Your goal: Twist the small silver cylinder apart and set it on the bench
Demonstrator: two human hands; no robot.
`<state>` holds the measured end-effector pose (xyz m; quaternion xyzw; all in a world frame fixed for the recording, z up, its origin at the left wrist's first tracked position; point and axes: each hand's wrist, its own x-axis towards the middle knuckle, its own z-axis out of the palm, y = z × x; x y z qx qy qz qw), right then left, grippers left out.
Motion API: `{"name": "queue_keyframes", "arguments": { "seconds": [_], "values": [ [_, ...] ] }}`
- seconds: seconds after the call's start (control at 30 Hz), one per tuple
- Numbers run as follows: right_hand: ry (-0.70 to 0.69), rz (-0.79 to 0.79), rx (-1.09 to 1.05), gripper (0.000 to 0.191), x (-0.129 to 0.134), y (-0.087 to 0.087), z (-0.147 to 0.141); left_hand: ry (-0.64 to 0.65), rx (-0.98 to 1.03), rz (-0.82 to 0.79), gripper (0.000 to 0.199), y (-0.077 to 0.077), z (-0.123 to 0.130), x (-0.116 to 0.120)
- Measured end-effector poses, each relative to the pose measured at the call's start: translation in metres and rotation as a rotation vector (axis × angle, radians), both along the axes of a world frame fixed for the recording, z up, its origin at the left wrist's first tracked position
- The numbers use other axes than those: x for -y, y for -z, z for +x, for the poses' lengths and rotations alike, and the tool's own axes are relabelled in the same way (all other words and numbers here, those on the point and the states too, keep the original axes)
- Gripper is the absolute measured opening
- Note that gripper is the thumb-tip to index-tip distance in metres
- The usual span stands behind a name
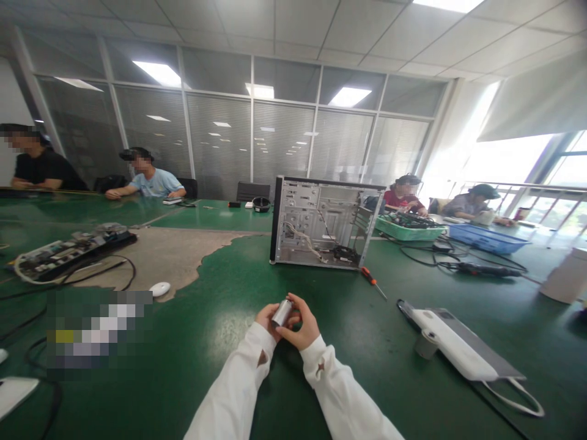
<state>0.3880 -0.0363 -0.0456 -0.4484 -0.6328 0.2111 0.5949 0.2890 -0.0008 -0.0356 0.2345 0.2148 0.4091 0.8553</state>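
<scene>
Both hands are closed around a small silver metal cylinder (282, 313), held tilted just above the green table. My left hand (265, 318) wraps it from the left, with its fingers partly hidden behind it. From the other side my right hand (306, 325) grips it, thumb at the lower end and fingertips at the top. What exactly the cylinder is cannot be made out. Beyond the hands stands an open computer case (321, 223) with cables and a fan inside. An orange-handled screwdriver (369, 278) lies by its right corner.
To the right lie a white power bank (458, 348), a grey cup-like piece (427, 344) and a power tool (488, 269). Green (408, 230) and blue (486, 239) baskets stand farther back. A power strip (76, 247) with cables lies left. Several people sit around the table.
</scene>
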Motion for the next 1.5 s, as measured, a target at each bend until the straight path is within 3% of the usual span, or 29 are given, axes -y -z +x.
{"name": "queue_keyframes", "arguments": {
  "seconds": [0.13,0.33,0.4,0.6,0.8,1.0,1.17,1.3,1.4,1.5],
  "values": [
    [-0.002,0.024,0.009,0.072,0.0,-0.001,-0.001,-0.048,-0.102,0.127,0.028,0.006,0.007,0.0],
    [0.16,0.114,0.199,0.07,-0.004,0.002,0.006,-0.501,-0.651,0.547,0.036,0.017,0.006,-0.008],
    [0.164,0.129,0.226,0.071,-0.004,0.003,0.007,-0.483,-0.653,0.544,0.04,0.02,0.004,-0.011],
    [0.068,0.078,0.154,0.078,-0.004,0.003,0.007,-0.312,-0.377,0.282,0.049,0.019,0.002,-0.016],
    [-0.004,0.028,0.039,0.075,-0.002,-0.002,0.007,-0.273,-0.242,0.246,0.044,0.018,0.002,-0.013],
    [-0.115,-0.018,-0.221,0.054,-0.006,-0.001,0.007,-0.407,-0.404,0.518,0.055,0.019,0.001,-0.013],
    [-0.114,-0.027,-0.398,0.047,-0.015,0.008,0.007,-0.507,-0.612,0.793,0.053,0.017,0.001,-0.01],
    [-0.032,-0.074,-0.373,0.041,-0.017,0.013,0.005,-0.511,-0.714,0.806,0.047,0.019,-0.001,-0.009],
    [0.046,-0.099,-0.285,0.036,-0.016,0.012,0.007,-0.456,-0.73,0.767,0.041,0.016,-0.005,-0.007],
    [0.099,-0.089,-0.223,0.032,-0.014,0.009,0.009,-0.396,-0.806,0.837,0.033,0.009,-0.009,-0.003]
  ]
}}
